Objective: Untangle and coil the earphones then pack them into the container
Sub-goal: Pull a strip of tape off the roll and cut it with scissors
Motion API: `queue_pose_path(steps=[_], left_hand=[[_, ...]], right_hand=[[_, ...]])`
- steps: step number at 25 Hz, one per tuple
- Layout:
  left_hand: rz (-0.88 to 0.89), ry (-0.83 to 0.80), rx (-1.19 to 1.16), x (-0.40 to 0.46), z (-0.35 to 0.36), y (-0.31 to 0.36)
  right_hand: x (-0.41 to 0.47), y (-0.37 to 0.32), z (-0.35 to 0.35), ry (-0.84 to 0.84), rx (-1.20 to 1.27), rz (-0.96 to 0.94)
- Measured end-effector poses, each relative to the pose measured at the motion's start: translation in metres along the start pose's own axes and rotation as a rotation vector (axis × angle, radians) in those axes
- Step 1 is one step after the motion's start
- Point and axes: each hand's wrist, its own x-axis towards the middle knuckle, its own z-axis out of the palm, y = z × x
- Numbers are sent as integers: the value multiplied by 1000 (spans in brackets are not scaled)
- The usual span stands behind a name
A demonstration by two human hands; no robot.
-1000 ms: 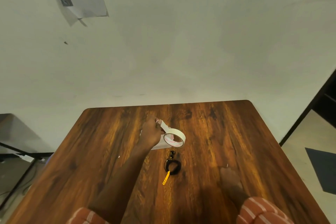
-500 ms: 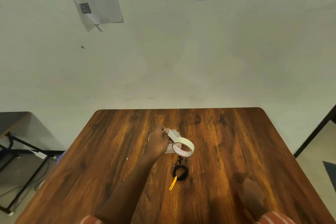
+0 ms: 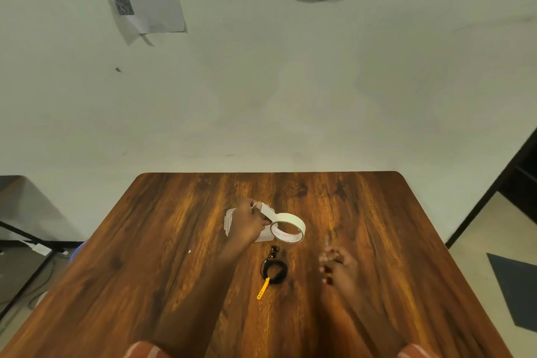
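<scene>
Here the right hand hangs blurred just above the table, right of frame centre; fingers loosely spread, nothing in them. The coiled earphones lie to its left in the frame, near but apart, flat on the wood. The coil is black and bound with a yellow tie whose tail points toward the lower edge of the frame; the earbuds stick out of the coil toward the upper edge. So the bundle's long axis runs roughly top-to-bottom in the picture.

Left hand is above and left of the coil, fingers closed on the free end of a tape roll. The roll stands tilted on or against the clear container, which the hand mostly hides.

Judgement: the right hand is the free one and about as near the coil as the left, so the pick-up likely falls to it.

Open wood lies all round the coil; table edges are well apart from it.
</scene>
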Motion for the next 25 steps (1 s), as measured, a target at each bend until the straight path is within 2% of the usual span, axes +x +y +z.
queue_pose_path(steps=[1, 4, 8, 13, 16, 19, 22, 25], left_hand=[[-17, 11, -19, 2, 2, 1], [-37, 37, -88, 1, 3, 5], [-75, 94, -153, 4, 3, 5], [-75, 104, -180, 6, 4, 3], [-49, 87, -193, 6, 4, 8], [0, 92, -150, 1, 5, 14], [53, 112, -79, -1, 6, 17], [79, 108, -63, -3, 4, 19]], right_hand=[[-5, -3, 8, -87, 142, 8], [-20, -26, 41, -209, 379, -4], [-30, -41, 46, -265, 476, -39], [-45, -50, 51, -297, 477, -90], [-56, -59, 58, -454, 542, 93], [-61, -64, 67, -567, 474, 264], [-60, -64, 75, -600, 465, 326], [-59, -65, 81, -549, 523, 316]])
